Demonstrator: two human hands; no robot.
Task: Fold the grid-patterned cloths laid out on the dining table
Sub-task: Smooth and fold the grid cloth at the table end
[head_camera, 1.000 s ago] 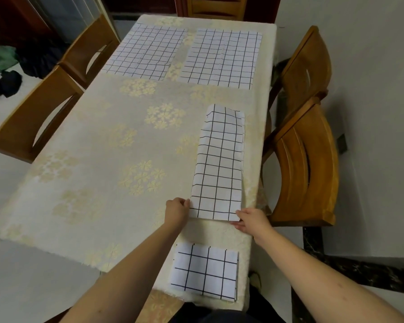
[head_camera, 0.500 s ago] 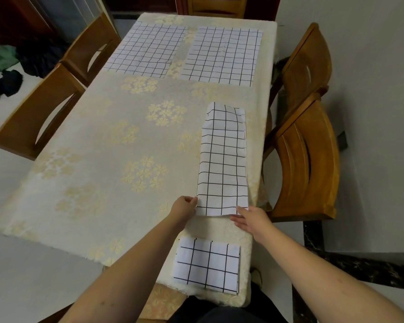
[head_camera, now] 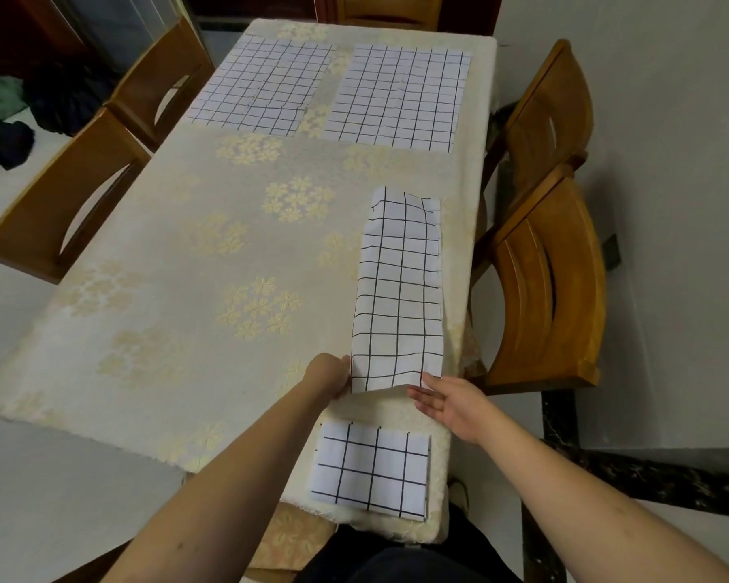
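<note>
From the head view, the near end of the long grid-patterned strip point(head_camera: 400, 288) is now lifting off the dining table point(head_camera: 186, 254), where a second ago it was lying flat; the next fold is starting. The left hand point(head_camera: 327, 374) is pinching its near-left corner. The right hand point(head_camera: 447, 399), fingers straight, is slipping under the near-right corner. The strip is running close along the table's right edge, just beside a wooden chair point(head_camera: 543, 284); open tablecloth is lying left and beyond. A folded cloth point(head_camera: 373, 469) is sitting near, two flat cloths point(head_camera: 333, 94) far.

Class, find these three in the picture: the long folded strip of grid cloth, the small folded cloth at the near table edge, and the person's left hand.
long folded strip point(head_camera: 398, 288), head view, middle of its top layer.
small folded cloth point(head_camera: 371, 469), head view, centre of its top face.
left hand point(head_camera: 327, 374), head view, back of the hand.
</note>
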